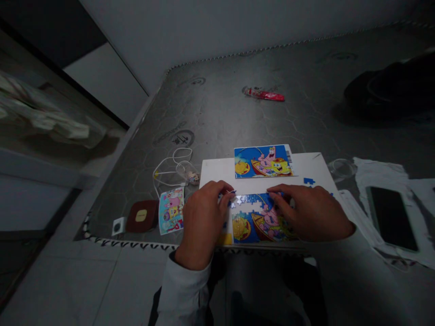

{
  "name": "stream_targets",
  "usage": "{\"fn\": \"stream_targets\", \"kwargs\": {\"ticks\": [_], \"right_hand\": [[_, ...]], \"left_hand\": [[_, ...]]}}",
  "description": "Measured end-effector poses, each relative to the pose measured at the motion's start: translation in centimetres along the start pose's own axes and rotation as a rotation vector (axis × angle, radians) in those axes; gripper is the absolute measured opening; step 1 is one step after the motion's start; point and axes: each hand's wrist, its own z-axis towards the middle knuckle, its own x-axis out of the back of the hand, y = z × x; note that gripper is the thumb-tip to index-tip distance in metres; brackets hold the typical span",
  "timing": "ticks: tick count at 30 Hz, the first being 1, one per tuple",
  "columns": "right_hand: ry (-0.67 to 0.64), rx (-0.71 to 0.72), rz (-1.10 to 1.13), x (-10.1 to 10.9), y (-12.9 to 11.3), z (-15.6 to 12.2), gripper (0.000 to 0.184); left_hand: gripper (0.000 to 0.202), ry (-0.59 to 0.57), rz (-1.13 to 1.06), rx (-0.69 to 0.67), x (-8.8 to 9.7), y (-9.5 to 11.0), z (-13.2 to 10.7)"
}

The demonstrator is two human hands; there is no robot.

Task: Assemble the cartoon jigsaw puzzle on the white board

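A partly assembled jigsaw puzzle (242, 228) with cartoon figures and a burger lies on a white board (217, 170); a white gap shows across its upper middle. At its upper left corner, my left hand (204, 217) pinches a small puzzle piece (232, 192) between thumb and forefinger. My right hand (306, 210) is closed, its thumb and forefinger gripping the puzzle's top edge right of the gap, while the palm covers the puzzle's right side. Above the puzzle lies a matching picture card (253, 160). A loose blue piece (309, 181) rests beyond my right hand.
Left of the board are a cartoon card (171, 210), a brown case (142, 216), a small white cube (118, 226) and a white cable (166, 158). A phone (392, 218) lies on white tissue (377, 170) at right. A red packet (265, 94) lies farther back.
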Motion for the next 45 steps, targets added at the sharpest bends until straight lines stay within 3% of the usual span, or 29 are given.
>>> {"fn": "stream_targets", "kwargs": {"ticks": [10, 16, 28, 45], "right_hand": [[-0.029, 0.025, 0.022, -0.4, 0.2, 0.3, 0.035], [-0.03, 0.051, 0.024, -0.6, 0.6, 0.3, 0.035], [0.0, 0.056, 0.018, -0.7, 0.6, 0.3, 0.035], [0.002, 0.044, 0.024, -0.7, 0.5, 0.3, 0.035]], "left_hand": [[0.011, -0.227, -0.072, -0.025, -0.4, -0.2, -0.1], [0.013, -0.219, -0.062, 0.039, -0.1, -1.0, -0.1], [0.017, -0.329, -0.189, 0.093, 0.4, -1.3, 0.1], [0.014, -0.331, -0.186, 0.141, 0.6, -1.7, 0.1]]}}
